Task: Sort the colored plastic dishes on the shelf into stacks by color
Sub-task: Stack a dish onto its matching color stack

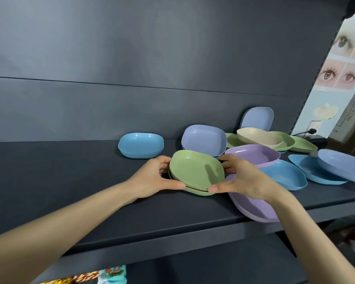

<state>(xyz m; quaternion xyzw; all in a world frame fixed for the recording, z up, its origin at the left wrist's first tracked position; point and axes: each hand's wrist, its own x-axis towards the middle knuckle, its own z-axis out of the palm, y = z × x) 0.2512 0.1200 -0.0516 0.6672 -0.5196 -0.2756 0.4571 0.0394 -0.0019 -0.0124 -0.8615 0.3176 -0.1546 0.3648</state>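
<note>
**Left hand and right hand grip the green stack**

The left hand holds the stack's left side, with its thumb along the near rim and its fingers curled round the far edge. The right hand does the same on the right side: thumb on the near rim, fingers wrapped behind. The green stack (a few nested dishes, the exact count hard to tell) sits directly between the two hands on the dark shelf. Its top dish lies a little askew on those below.

Behind and to the left, apart from the left hand, stands a tidy blue stack. A periwinkle dish sits tilted just behind the green stack.

The unsorted jumble is to the right. A pale purple dish is just beside the right hand's fingers. A second purple dish lies beneath the right wrist and overhangs the shelf's front edge. Two loose blue dishes lie farther right, the outer one partly covered by another periwinkle dish.

At the back, a beige dish rests on loose green dishes. One more periwinkle dish, the leaning dish, stands propped against the back panel.
</note>
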